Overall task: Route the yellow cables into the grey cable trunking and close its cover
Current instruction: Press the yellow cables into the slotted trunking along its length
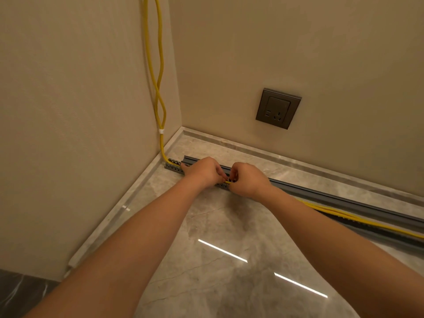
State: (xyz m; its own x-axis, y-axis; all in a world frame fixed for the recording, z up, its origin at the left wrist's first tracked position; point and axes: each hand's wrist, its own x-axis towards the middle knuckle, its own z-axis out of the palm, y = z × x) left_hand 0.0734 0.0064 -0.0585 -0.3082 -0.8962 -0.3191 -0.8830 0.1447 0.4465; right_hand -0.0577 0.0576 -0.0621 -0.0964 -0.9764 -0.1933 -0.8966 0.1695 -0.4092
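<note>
**Head view: both hands pinch the cables down into the open trunking**

The yellow cables (162, 141) drop down the wall corner and bend into the end of the grey cable trunking (171, 166), just beyond the left hand (202, 172). They show again between the two hands. The right hand (246, 180) is nearly touching the left, and both have their fingers curled and pinching the cables, probably to seat them between the slotted walls. Past the right hand the cables lie loose over the channel, not yet tucked in. The trunking lies flat on the floor (206, 249), its long axis running from the corner out past the right wrist. The cover (332, 195) lies off, just behind both hands and parallel to the trunking, which leaves the channel open.
</note>
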